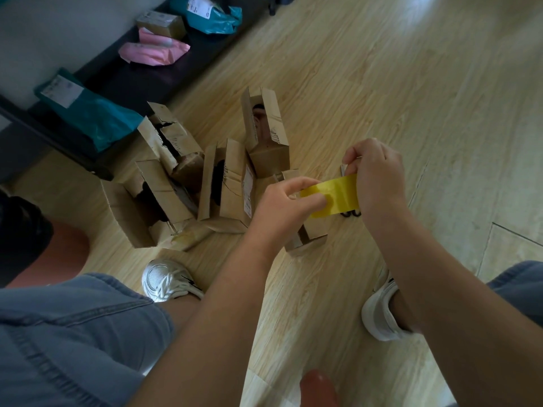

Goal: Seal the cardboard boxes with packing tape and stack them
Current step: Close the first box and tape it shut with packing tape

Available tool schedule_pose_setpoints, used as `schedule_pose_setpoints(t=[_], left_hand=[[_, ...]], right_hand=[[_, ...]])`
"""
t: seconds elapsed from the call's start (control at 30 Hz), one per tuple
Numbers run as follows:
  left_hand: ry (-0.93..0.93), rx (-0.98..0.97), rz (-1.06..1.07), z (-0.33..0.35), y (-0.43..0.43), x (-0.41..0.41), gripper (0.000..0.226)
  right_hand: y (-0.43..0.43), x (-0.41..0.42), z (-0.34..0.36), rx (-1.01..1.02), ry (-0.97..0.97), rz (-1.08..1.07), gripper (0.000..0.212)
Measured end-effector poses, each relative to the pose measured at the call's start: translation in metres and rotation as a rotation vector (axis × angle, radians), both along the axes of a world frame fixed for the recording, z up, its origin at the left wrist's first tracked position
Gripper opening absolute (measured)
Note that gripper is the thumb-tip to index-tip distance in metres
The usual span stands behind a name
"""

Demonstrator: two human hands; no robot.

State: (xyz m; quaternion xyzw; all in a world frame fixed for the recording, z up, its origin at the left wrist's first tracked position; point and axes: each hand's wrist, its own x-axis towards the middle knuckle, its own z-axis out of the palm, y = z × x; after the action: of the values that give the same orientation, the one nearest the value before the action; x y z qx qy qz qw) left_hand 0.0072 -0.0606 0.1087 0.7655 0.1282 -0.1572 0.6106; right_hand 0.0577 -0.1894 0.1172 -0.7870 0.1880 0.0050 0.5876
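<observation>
A strip of glossy yellow packing tape [335,195] is stretched flat in the air between both hands, above the pale wood-plank floor [440,98]. The left hand [282,201] pinches the strip's left end between thumb and curled fingers. The right hand [376,171] grasps the strip's right end with its fingers bent round it; whether a roll sits inside that grip I cannot tell.

Directly under the tape strip stands a small brown cardboard box [308,235], partly hidden by the left wrist. 2 black loops, apparently scissor handles [351,214], show just below the strip's right end. Left of the strip, 4 open brown cardboard boxes [226,183] stand crowded together on the floor with their flaps up, the tallest one [266,133] beyond the strip's left end.

Far beyond and left of the strip, teal plastic mailers [88,113] and a pink one [152,51] lie on a dark low bench [141,77]. Nearer than the strip are 2 white sneakers [167,279].
</observation>
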Motion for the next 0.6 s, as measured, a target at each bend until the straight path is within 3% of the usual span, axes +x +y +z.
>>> schedule_pose_setpoints(t=[0.6], left_hand=[[0.075, -0.094, 0.062, -0.0016, -0.0016, 0.0013, 0.027]], right_hand=[[0.0034, -0.0026, 0.0017, -0.026, 0.001, -0.015, 0.031]])
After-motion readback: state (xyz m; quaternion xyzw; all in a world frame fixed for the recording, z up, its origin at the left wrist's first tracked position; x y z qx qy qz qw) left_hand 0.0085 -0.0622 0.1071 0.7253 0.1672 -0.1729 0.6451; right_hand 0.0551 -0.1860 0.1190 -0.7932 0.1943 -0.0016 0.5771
